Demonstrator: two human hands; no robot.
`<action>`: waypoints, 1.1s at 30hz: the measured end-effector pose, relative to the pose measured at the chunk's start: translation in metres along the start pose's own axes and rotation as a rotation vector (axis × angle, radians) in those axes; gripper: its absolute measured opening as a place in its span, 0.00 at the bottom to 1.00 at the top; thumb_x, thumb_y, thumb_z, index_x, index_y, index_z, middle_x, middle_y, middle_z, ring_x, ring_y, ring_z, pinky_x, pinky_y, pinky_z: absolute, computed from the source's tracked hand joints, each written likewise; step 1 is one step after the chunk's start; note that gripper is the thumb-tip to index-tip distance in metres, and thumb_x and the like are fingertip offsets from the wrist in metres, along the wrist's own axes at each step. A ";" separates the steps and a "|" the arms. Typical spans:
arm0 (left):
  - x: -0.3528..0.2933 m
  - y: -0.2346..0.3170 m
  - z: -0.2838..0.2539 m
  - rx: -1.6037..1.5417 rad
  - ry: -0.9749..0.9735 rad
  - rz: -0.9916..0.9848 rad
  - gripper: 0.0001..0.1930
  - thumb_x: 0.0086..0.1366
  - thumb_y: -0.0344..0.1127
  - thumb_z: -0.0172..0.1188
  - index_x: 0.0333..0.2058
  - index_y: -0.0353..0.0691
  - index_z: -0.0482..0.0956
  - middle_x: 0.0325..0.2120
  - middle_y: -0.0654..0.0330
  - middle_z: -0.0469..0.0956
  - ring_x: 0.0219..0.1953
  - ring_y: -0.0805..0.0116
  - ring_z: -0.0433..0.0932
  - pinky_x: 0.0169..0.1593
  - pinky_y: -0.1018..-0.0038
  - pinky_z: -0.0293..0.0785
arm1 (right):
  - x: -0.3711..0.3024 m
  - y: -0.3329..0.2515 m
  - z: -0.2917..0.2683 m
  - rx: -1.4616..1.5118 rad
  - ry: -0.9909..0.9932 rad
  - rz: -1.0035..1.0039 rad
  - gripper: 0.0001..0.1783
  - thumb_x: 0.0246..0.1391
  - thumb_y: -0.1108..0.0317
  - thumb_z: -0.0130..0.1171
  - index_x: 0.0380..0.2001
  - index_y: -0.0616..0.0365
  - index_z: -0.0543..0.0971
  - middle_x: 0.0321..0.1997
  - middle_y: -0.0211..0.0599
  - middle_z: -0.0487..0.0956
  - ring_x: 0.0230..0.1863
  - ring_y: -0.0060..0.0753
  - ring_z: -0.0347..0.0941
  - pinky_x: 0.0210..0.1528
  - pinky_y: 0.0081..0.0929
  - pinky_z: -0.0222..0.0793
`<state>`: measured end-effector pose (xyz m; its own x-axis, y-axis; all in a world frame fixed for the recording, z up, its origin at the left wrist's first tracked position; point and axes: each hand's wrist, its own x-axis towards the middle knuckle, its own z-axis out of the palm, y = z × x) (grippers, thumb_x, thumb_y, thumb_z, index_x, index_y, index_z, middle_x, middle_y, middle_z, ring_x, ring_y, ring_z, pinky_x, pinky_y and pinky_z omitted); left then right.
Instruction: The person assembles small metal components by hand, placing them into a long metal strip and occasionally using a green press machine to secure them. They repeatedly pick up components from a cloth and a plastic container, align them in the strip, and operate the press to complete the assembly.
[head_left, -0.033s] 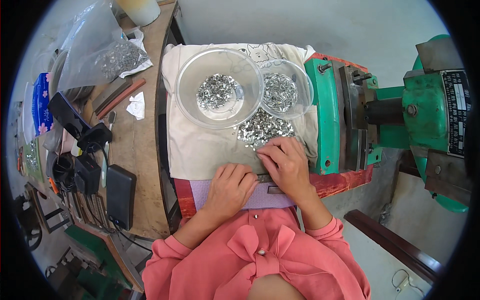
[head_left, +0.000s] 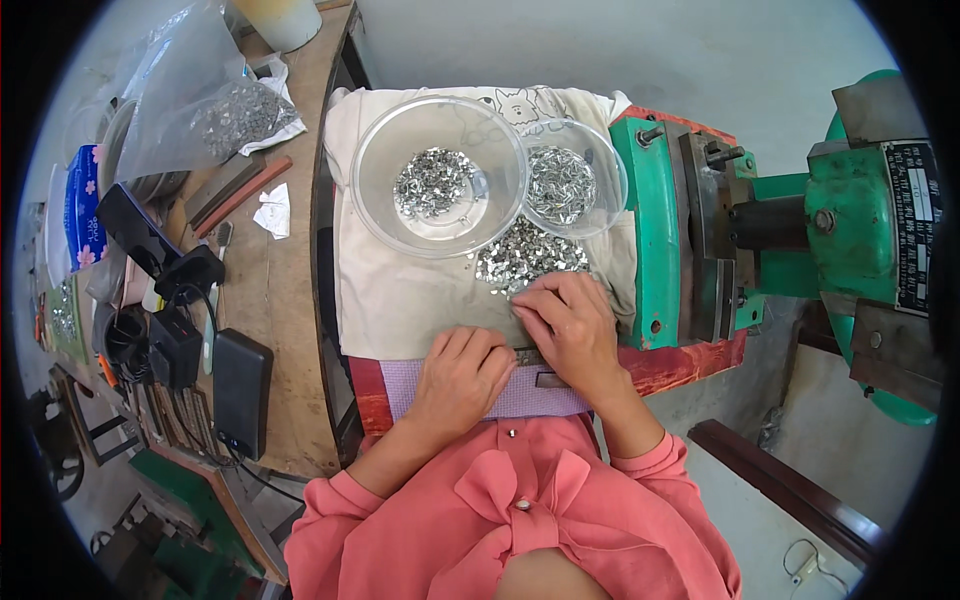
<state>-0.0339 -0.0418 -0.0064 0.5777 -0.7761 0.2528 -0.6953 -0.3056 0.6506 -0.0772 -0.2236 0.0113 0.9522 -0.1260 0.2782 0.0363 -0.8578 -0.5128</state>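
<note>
A loose pile of small shiny metal pieces lies on a pale cloth in front of me. At the pile's near edge is my right hand, its thumb and fingertips pinched together; whatever they hold is hidden. My left hand rests at the cloth's near edge with curled fingers, and I cannot see what is in them. Between the hands a dark metal bar shows partly. Beyond the pile stand a large clear plastic tub and a smaller clear tub, both holding small metal pieces.
A green machine with a dark metal block stands close to my right. On the wooden bench at left lie a black power bank, a phone, sharpening stones and a plastic bag of metal bits.
</note>
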 end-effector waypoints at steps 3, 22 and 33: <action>0.000 0.000 0.000 -0.007 0.003 -0.005 0.08 0.56 0.32 0.67 0.34 0.42 0.79 0.36 0.61 0.76 0.39 0.59 0.74 0.44 0.64 0.67 | 0.005 0.001 0.003 -0.022 -0.029 -0.041 0.07 0.46 0.70 0.70 0.31 0.52 0.83 0.35 0.29 0.77 0.39 0.37 0.73 0.41 0.35 0.65; 0.000 0.000 0.000 -0.051 0.002 -0.004 0.10 0.54 0.32 0.69 0.35 0.42 0.79 0.37 0.61 0.76 0.39 0.60 0.74 0.43 0.64 0.66 | 0.003 0.001 0.005 -0.009 0.010 -0.013 0.10 0.45 0.73 0.69 0.32 0.55 0.80 0.39 0.32 0.76 0.41 0.39 0.73 0.43 0.36 0.65; 0.002 0.001 0.002 -0.042 -0.023 0.024 0.10 0.56 0.33 0.68 0.35 0.42 0.79 0.36 0.61 0.76 0.40 0.60 0.74 0.44 0.64 0.67 | -0.046 0.000 -0.025 0.105 -0.039 -0.009 0.11 0.42 0.73 0.71 0.31 0.54 0.82 0.39 0.30 0.78 0.41 0.37 0.73 0.46 0.36 0.64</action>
<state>-0.0344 -0.0445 -0.0070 0.5507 -0.7956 0.2523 -0.6899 -0.2638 0.6741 -0.1281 -0.2299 0.0192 0.9627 -0.0978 0.2523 0.0742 -0.8013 -0.5937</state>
